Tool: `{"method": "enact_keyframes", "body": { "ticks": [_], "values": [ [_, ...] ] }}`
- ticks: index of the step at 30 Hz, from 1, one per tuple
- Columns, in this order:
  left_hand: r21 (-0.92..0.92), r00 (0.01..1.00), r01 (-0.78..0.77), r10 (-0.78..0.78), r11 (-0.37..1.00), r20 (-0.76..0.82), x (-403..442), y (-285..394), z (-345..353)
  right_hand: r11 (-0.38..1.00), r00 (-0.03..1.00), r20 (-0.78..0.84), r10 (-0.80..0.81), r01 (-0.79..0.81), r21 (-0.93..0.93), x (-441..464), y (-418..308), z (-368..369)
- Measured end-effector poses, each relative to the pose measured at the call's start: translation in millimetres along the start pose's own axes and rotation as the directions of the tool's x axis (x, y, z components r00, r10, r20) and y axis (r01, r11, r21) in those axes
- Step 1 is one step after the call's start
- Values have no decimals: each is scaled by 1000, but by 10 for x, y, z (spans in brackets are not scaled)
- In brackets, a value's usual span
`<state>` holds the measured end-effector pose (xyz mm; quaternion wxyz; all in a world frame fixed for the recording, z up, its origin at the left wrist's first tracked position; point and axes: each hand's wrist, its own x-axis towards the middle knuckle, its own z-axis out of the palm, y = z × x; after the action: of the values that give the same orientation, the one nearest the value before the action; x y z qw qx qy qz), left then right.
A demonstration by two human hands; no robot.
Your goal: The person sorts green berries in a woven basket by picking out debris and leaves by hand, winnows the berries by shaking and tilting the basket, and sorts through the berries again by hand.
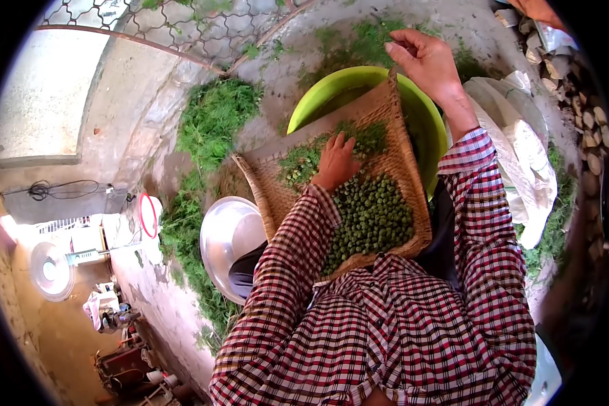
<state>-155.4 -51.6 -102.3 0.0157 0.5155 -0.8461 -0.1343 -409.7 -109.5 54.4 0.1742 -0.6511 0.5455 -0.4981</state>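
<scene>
On the tray (404, 169), berries (374, 218) are heaped toward five o'clock; around it, a tub (348, 76) is set at one, a bowl (214, 223) at eight, a sack (524, 152) at three.

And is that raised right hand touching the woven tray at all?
Apart. The head view shows the right hand beyond the woven tray's upper corner, with a clear gap; the green basin's rim shows between them.
</scene>
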Motion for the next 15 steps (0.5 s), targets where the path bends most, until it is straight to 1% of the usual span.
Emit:
{"method": "enact_keyframes", "body": {
  "ticks": [2,3,5,6,8,9,10,12,13,14,15],
  "values": [
    [-20,988,54,-51,998,145,72,38,31,996,994,-93,-65,70,54,18,51,-5],
    [-22,988,53,-49,998,145,66,70,28,996,994,-93,-64,69,52,28,60,-15],
    [-8,974,51,-48,999,220,-25,139,33,996,988,-119,-94,94,-8,37,66,-11],
    [-6,973,51,-48,999,225,-82,199,-12,996,989,-120,-89,89,-6,32,65,-12],
    [-40,880,-25,41,999,473,-248,324,-135,998,995,-86,-49,52,32,29,42,-15],
    [15,918,-208,190,978,348,-395,326,-107,998,995,-86,-48,51,35,31,45,-9],
    [18,918,-206,187,978,349,-417,303,-94,998,996,-80,-51,54,38,34,49,1],
    [-53,897,-187,192,981,397,-446,292,-125,998,996,-75,-54,57,40,20,42,5],
    [-53,898,-186,192,981,396,-420,271,-108,998,996,-63,-60,61,15,11,26,-1],
    [-67,952,-160,172,985,251,-350,225,-67,998,997,-50,-66,66,-10,9,13,-3],
    [-85,984,-137,146,987,100,-276,183,-25,998,996,-49,-70,69,-11,12,15,4]
  ]
}}
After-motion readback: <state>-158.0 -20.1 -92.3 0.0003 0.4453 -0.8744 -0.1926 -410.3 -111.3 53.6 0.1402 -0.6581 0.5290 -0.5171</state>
